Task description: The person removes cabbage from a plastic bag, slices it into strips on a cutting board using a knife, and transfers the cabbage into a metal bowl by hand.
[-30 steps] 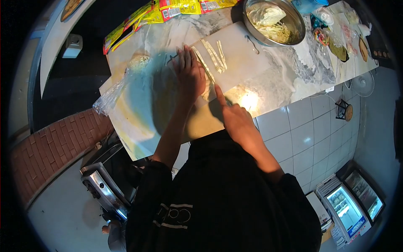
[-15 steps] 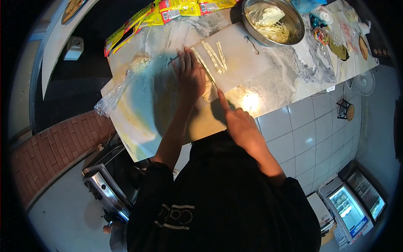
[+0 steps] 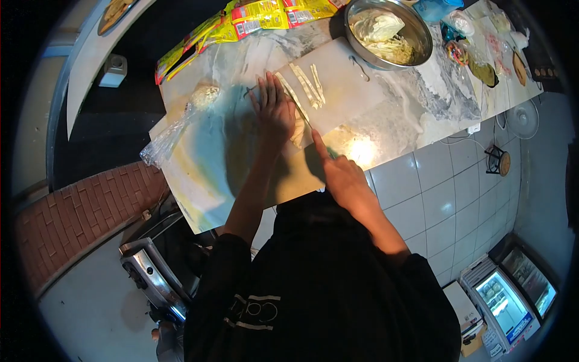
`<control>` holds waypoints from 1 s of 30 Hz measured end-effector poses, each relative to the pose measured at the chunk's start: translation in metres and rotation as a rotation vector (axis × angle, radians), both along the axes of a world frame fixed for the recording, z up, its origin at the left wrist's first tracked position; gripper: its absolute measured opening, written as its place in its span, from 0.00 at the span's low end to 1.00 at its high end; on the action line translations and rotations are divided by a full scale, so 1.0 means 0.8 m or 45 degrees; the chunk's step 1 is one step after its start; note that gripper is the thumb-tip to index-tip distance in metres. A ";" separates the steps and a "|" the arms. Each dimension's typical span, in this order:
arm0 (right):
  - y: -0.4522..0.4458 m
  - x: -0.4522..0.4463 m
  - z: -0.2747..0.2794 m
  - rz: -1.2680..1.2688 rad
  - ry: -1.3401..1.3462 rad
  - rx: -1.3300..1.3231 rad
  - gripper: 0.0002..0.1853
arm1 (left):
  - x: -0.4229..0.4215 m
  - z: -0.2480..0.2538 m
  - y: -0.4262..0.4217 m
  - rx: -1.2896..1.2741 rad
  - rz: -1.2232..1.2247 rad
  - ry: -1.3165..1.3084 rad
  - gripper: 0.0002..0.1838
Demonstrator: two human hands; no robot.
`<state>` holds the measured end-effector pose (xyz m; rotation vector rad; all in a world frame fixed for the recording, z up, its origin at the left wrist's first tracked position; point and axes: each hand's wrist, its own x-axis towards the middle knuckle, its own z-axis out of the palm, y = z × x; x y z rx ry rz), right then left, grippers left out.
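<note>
My left hand [image 3: 277,113] lies with its fingers stretched out over a pale, flat piece of food [image 3: 298,133], pressing it against the white cutting board [image 3: 344,111]. In my right hand [image 3: 344,175] is a knife [image 3: 303,114], with the index finger laid along the back of its blade. The blade lies along the right edge of the pale piece, beside a narrow strip. More cut pale strips [image 3: 307,87] rest on the board to the right of the blade. Much of the piece is hidden under my left hand, and the knife's handle is mostly covered by my right.
A metal bowl [image 3: 427,51] holding cabbage stands beyond the board. Yellow packets [image 3: 253,21] line the far edge. At left lies a clear plastic bag [image 3: 166,140] with pale contents. Bags and small items [image 3: 476,60] crowd the right. A metal stove [image 3: 145,268] stands lower left.
The view has shifted slightly. My left hand's fingers look a little more spread. The knife and the strips keep nearly the same places on the board.
</note>
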<state>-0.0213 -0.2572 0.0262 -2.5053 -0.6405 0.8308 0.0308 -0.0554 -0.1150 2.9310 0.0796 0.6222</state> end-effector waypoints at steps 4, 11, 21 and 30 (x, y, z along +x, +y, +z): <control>-0.006 -0.008 0.008 0.019 0.114 -0.131 0.52 | 0.001 0.006 -0.004 -0.110 0.024 0.041 0.36; -0.011 -0.010 0.001 0.020 0.069 -0.069 0.53 | 0.000 0.001 0.000 -0.097 -0.023 0.001 0.35; -0.013 -0.012 -0.052 -0.022 -0.060 0.149 0.47 | -0.001 -0.001 0.000 -0.073 -0.052 -0.032 0.33; -0.021 -0.028 -0.088 -0.028 -0.333 0.241 0.47 | -0.001 0.011 -0.002 -0.066 -0.033 0.046 0.32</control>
